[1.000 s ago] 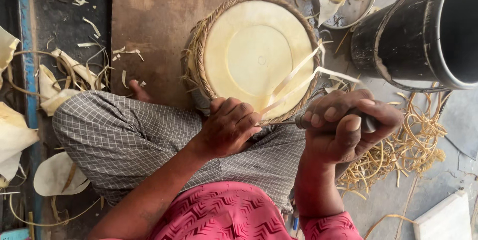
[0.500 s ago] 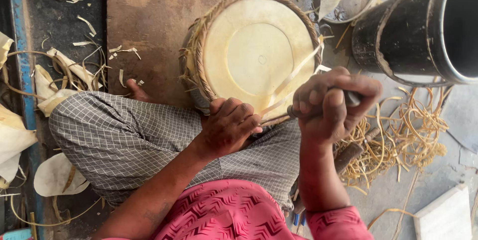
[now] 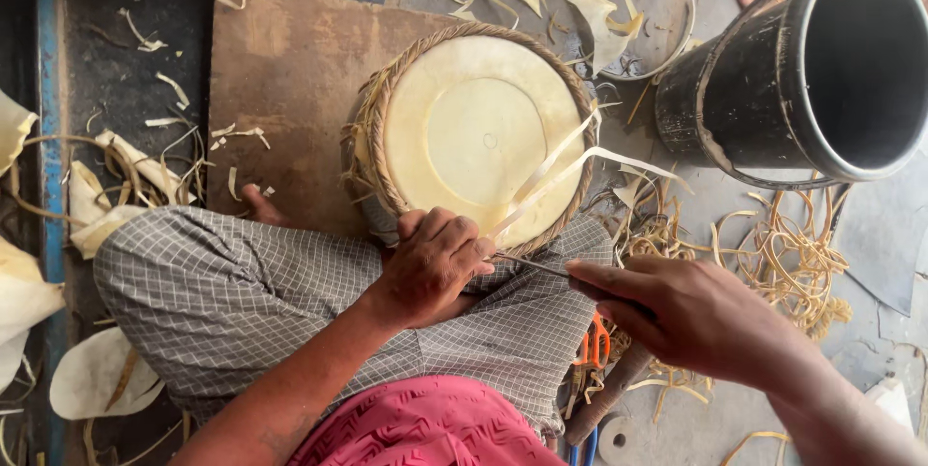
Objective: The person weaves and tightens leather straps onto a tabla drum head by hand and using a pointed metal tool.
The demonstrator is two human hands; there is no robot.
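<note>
Far left: pale shavings (image 3: 116, 186) and curled offcuts strewn over the dark floor (image 3: 126, 60) beside a blue strip (image 3: 46, 137). Next, a brown board (image 3: 280, 89) lying flat, toes (image 3: 259, 203) peeking over its near edge. In the middle, a round drum (image 3: 474, 132) with a pale skin face and a woven rim, sitting partly on the board and against a checked-cloth lap (image 3: 251, 302). Left hand (image 3: 430, 263) curled closed at the drum's near rim, fingers pinching where two pale strips (image 3: 561, 171) leave the lacing; exactly what sits inside the grip hidden. Just right of it, a thin metal tool (image 3: 536, 266) running from the rim to the right hand (image 3: 677, 316), closed on the tool's handle end, forefinger stretched along it. Near, below that hand, orange-handled pliers (image 3: 592, 345) and a brown handle (image 3: 604, 403) on the floor. Further right, a tangle of tan cane strands (image 3: 773, 263). Far right, a black drum shell (image 3: 802, 70) lying on its side, open mouth facing up and right
</note>
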